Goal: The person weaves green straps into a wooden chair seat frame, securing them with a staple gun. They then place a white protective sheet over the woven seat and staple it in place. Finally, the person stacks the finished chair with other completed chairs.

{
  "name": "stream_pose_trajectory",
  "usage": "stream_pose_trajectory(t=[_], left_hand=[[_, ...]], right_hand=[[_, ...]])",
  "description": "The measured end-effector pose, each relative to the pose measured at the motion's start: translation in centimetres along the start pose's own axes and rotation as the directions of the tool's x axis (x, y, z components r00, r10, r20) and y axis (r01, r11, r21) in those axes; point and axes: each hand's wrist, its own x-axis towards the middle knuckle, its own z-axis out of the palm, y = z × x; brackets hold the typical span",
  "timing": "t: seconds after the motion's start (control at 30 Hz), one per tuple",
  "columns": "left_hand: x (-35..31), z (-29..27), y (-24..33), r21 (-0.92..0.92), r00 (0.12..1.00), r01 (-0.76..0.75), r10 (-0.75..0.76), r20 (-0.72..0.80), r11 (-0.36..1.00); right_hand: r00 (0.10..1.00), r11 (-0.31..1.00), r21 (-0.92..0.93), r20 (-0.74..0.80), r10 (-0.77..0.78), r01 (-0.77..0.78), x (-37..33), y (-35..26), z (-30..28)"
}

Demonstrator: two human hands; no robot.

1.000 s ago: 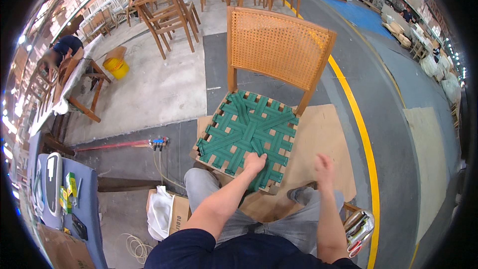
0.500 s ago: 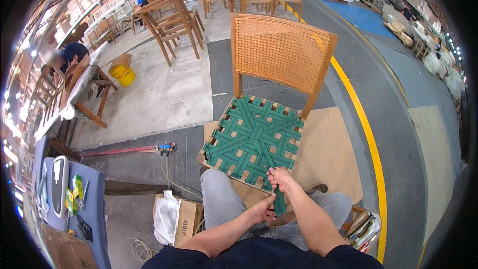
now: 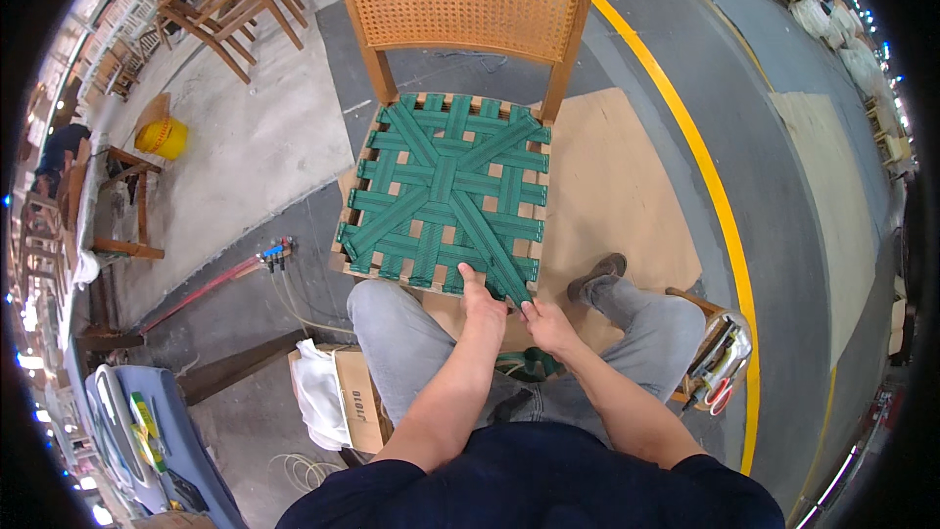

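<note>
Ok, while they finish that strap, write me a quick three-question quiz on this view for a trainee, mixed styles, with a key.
1. True or false: the right hand is pinching a green strap near the near right corner of the seat.
2. Multiple choice: what colour is the bucket off to the left? A) blue B) yellow C) white
3. Fill in: from where the person sits, the chair back rises from the ____ side of the seat.

Key: 1. True. 2. B. 3. Far.
</note>
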Motion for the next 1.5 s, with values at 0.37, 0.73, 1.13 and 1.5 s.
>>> stream_pose_trajectory(t=[0.37, 0.73, 1.13, 1.5], left_hand=[[0.0, -0.2, 0.5, -0.005, 1.0, 0.01, -0.01, 0.008, 1.0], [-1.6, -1.0, 0.5, 0.101, 0.991, -0.026, 0.012, 0.136, 0.995], [-2.5, -6.0, -4.6, 0.906, 0.902, -0.417, 0.084, 0.423, -0.072], [-4.9, -3.8, -4.5, 0.466, 0.764, -0.355, 0.036, 0.644, -0.81]], right_hand=[[0.984, 0.982, -0.052, 0.001, 0.179, -0.179, -0.8, 2.5, -1.1], [0.987, 0.955, -0.268, 0.059, 0.149, -0.128, 0.1, 3.8, -1.1], [0.911, 0.858, -0.443, 0.407, -0.066, 0.26, 4.0, 6.6, -0.8], [0.921, 0.829, -0.551, 0.365, 0.138, 0.094, 4.3, 6.7, -1.0]])
